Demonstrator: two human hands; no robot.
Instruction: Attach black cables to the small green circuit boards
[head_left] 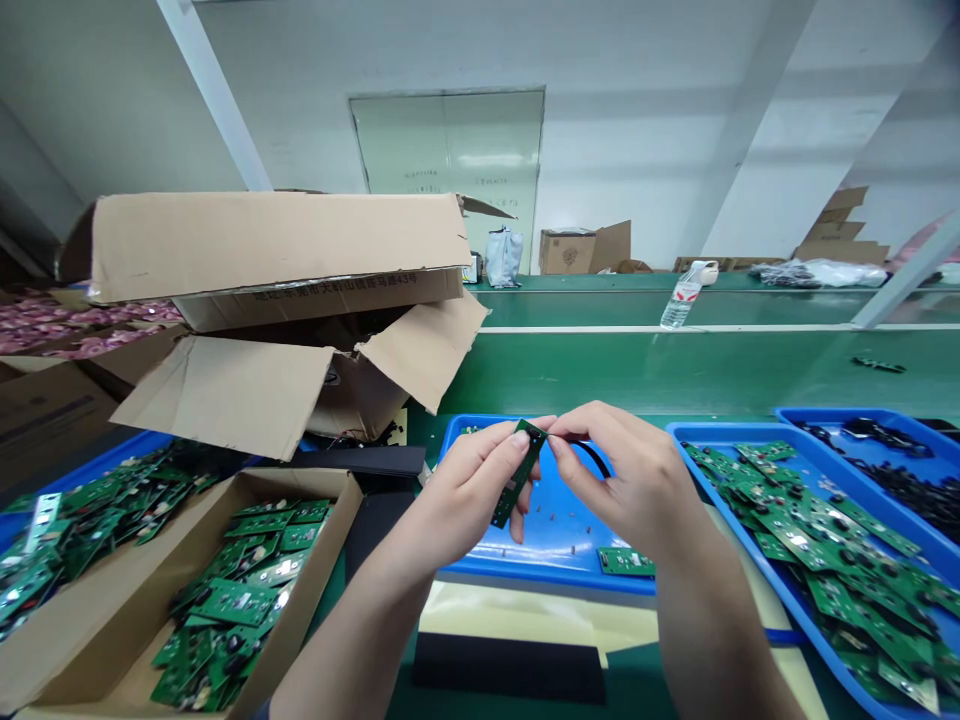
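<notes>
My left hand (480, 490) is closed around a narrow green circuit board (517, 475), thumb on its face, tilted with the upper end toward my right hand. At that upper end, the fingertips of my right hand (626, 470) pinch together, and a thin black cable (596, 455) runs out from behind them. The exact spot where cable and board meet is hidden by the fingers. Below both hands lies a shallow blue tray (469, 562) with small bits scattered in it and another green board (626, 561) near its front edge.
Boards fill a cardboard box (341, 510) on the left and a blue tray (814, 655) on the right. A farther blue tray (795, 412) holds black cables (900, 490). Torn cartons (285, 245) are stacked at the left back. A water bottle (682, 300) stands behind.
</notes>
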